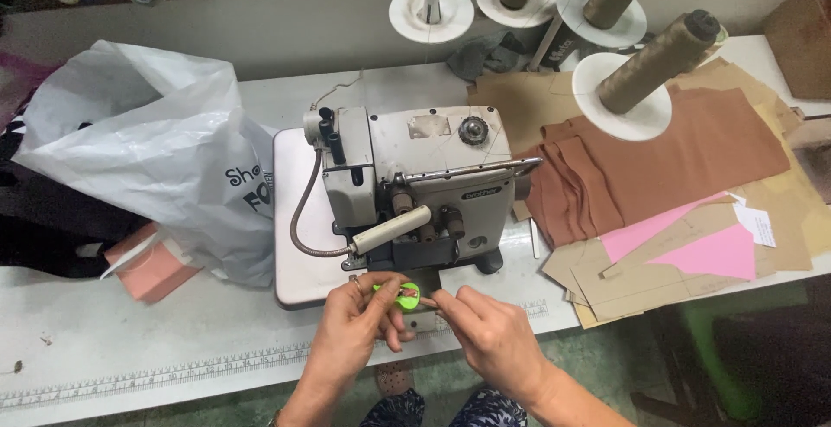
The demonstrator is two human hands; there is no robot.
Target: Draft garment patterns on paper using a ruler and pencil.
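Soft, even light falls from above, bright without harsh glare. Beyond the grip, the sewing machine (415, 189) casts only a faint shadow on the pale tabletop (130, 340). Far left of the grip, the white plastic bag (147, 141) shows mild sheen. Below the grip, under the tabletop edge, the floor lies dim. Straight edges bow slightly toward the frame's borders. Detail is mostly sharp, fingers slightly soft.

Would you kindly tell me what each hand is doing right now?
Left hand: closed on a small bright green plastic tool.
Right hand: fingers pinched at the tool's tip; what they hold cannot be told.
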